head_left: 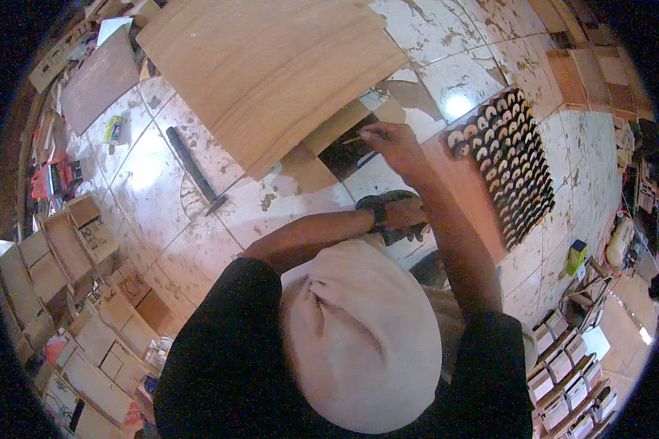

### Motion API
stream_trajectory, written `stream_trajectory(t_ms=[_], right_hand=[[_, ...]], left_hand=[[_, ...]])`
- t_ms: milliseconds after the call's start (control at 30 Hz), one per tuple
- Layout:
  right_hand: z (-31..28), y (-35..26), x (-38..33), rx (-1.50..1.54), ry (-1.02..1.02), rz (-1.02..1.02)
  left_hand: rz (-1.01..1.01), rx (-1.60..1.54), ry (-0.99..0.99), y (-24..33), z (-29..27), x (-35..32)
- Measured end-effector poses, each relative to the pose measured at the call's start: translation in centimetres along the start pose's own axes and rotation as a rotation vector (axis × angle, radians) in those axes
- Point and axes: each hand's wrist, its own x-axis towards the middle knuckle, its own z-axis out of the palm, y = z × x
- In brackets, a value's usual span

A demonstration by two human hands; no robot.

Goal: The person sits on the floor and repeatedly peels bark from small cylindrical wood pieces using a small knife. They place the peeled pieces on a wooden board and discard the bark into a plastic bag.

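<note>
My right hand (pixel 389 145) reaches forward and pinches a thin pencil-like stick (pixel 353 139), its tip on a dark flat piece (pixel 348 155) that lies on brown cardboard (pixel 322 150) under the edge of a big plywood sheet (pixel 271 66). My left hand (pixel 404 214), with a dark watch on the wrist, lies across my body on a dark object (pixel 388 197) close in front of me. How its fingers sit on that object is unclear. A pale cap and black shirt fill the lower middle of the view.
A hammer (pixel 194 172) lies on the stained tile floor (pixel 154 183) to the left. To the right, a reddish board (pixel 465 194) carries rows of several dark round pieces (pixel 512 164). Small wooden boxes (pixel 66 249) crowd the left, more boxes (pixel 571 380) the lower right.
</note>
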Motion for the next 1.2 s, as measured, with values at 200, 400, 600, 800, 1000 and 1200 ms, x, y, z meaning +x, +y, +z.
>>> stream_trajectory(t_ms=[200,400,600,800,1000,1200], right_hand=[[1.9,-3.4,-1.7,0.238,-0.294,-0.076],[3.5,-2.1,-0.8,-0.725,0.077,-0.241],[4.7,0.2,1.1,-1.037,-0.048,-0.030],[7.6,1.5,1.9,-1.030,0.157,0.047],[8.1,2.4,2.2,-1.034,0.265,0.097],[8.3,2.2,1.9,-1.025,0.228,0.112]], left_hand=[[0.034,-0.193,0.132,0.6,0.4,-1.2],[0.055,-0.195,0.142,-0.6,0.1,-0.1],[0.054,-0.179,0.200,-1.7,0.1,0.5],[0.027,-0.179,0.265,-4.1,-0.2,0.0],[0.020,-0.158,0.312,-4.8,0.3,1.2],[-0.007,-0.131,0.364,-5.8,0.2,0.4]])
